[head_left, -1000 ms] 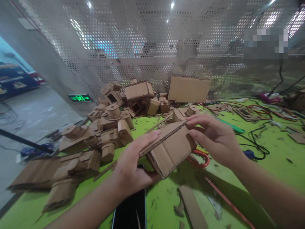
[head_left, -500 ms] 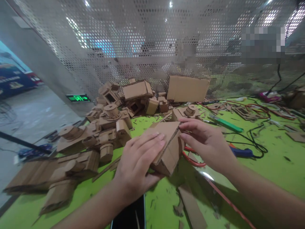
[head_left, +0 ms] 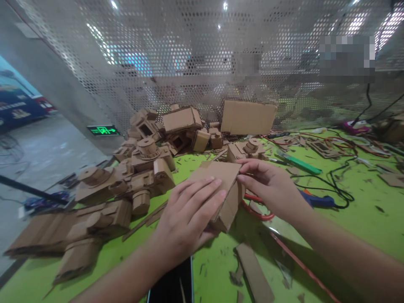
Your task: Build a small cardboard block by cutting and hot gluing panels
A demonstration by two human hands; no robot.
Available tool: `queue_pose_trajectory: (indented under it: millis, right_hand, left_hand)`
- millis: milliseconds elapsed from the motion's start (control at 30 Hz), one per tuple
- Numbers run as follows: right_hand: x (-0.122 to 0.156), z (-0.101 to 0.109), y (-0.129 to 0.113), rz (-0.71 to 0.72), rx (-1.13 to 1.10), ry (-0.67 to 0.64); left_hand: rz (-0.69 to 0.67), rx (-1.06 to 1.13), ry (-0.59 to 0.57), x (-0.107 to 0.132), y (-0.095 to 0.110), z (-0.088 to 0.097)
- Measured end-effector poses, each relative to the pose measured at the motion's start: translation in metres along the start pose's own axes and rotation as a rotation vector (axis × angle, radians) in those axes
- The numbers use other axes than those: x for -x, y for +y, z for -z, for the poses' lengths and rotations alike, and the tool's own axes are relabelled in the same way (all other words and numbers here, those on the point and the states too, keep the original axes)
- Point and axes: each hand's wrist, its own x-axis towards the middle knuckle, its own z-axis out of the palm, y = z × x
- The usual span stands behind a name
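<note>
A plain brown cardboard box (head_left: 224,171) is held tilted above the green table (head_left: 217,269). My left hand (head_left: 189,206) wraps it from the left, fingers laid across the top face and thumb underneath. At its right far corner, the thumb and fingertips of my right hand (head_left: 265,181) pinch the edge where the top panel meets the side. Directly behind the box sits a cardboard camera model (head_left: 246,149) with a round dial. Red scissor handles (head_left: 263,216) show beneath my right hand, their other parts hidden.
Cardboard camera models (head_left: 147,153) pile up on the left and back. To the right lie a green cutter knife (head_left: 299,163), a blue-handled tool (head_left: 322,201) and tangled cables (head_left: 350,185). A dark phone-like slab (head_left: 172,282) and a cardboard strip (head_left: 254,271) are in front. Perforated metal (head_left: 202,50) stands behind.
My left hand has slid slightly right over the box, and its top face has tipped a little flatter. The right hand stays at the corner, marginally lower.
</note>
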Motion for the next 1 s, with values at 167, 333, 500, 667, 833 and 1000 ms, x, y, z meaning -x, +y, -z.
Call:
queue_pose_trajectory:
  millis: [167, 333, 500, 667, 833, 1000]
  right_hand:
    - [-0.006, 0.001, 0.003, 0.013, 0.008, -0.006]
    - [-0.001, -0.001, 0.002, 0.069, 0.020, 0.008]
    - [0.007, -0.005, -0.002, 0.164, 0.073, 0.018]
    - [0.010, -0.004, -0.004, 0.182, 0.132, 0.060]
    - [0.013, -0.005, -0.008, 0.179, 0.119, 0.087]
    - [0.010, -0.004, -0.010, 0.161, 0.084, 0.052]
  left_hand:
    - [0.028, 0.120, -0.063, 0.000, -0.002, -0.003]
    - [0.128, 0.297, -0.042, 0.004, -0.001, -0.005]
    - [0.241, 0.412, 0.016, 0.006, -0.001, -0.005]
    - [0.102, 0.352, 0.028, 0.005, -0.001, -0.006]
    - [0.032, 0.299, -0.017, 0.002, 0.005, -0.003]
    - [0.041, 0.303, -0.016, 0.002, 0.009, -0.001]
